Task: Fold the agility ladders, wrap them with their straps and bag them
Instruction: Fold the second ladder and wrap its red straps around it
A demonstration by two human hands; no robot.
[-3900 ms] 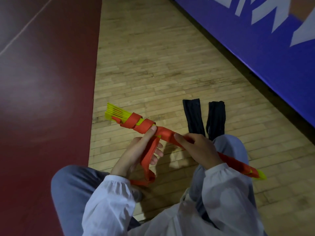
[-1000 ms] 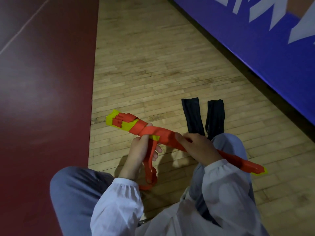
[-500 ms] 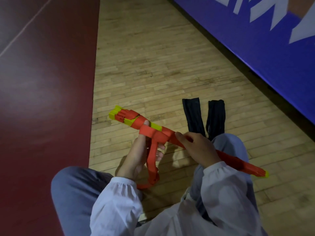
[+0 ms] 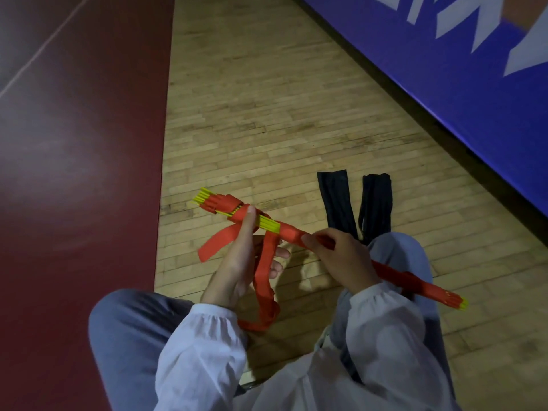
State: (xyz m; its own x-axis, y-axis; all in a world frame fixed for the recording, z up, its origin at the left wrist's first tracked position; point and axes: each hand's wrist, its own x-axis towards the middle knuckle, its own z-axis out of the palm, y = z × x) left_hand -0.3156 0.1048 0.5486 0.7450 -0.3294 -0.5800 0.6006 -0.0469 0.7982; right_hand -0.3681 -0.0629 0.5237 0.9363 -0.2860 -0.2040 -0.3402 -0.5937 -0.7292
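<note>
Head view, ladder: the folded agility ladder, a long bundle of yellow plastic rungs (image 4: 268, 226) bound in flat red webbing (image 4: 292, 232), is held off the wooden plank floor (image 4: 252, 114), slanting from beyond the left thumb down past the right wrist.
Head view, left hand (image 4: 237, 262): thumb pressed on top of the webbing turn near the far end of the bundle, the other fingers curled under it, gripping bundle and strap together.
Head view, right hand (image 4: 341, 259): closed around the middle of the bundle, thumb tip on the wrapped red part just short of the exposed rungs.
Head view, loose strap: a short red tail (image 4: 215, 243) sticks out just outside the left thumb; a longer red loop (image 4: 264, 292) hangs under the left fingers toward the lap.
Head view, bags: two black fabric sleeves (image 4: 335, 200), apparently the bags, lie flat on the floor just beyond the right knuckles, side by side, looking empty.
Done, as judged: folding finished; wrapping covers most of the length.
Left, as judged: take up the hanging loop over the bare rungs between the thumbs, secure the tail, then bag it. Whether a second ladder awaits cannot be told.
</note>
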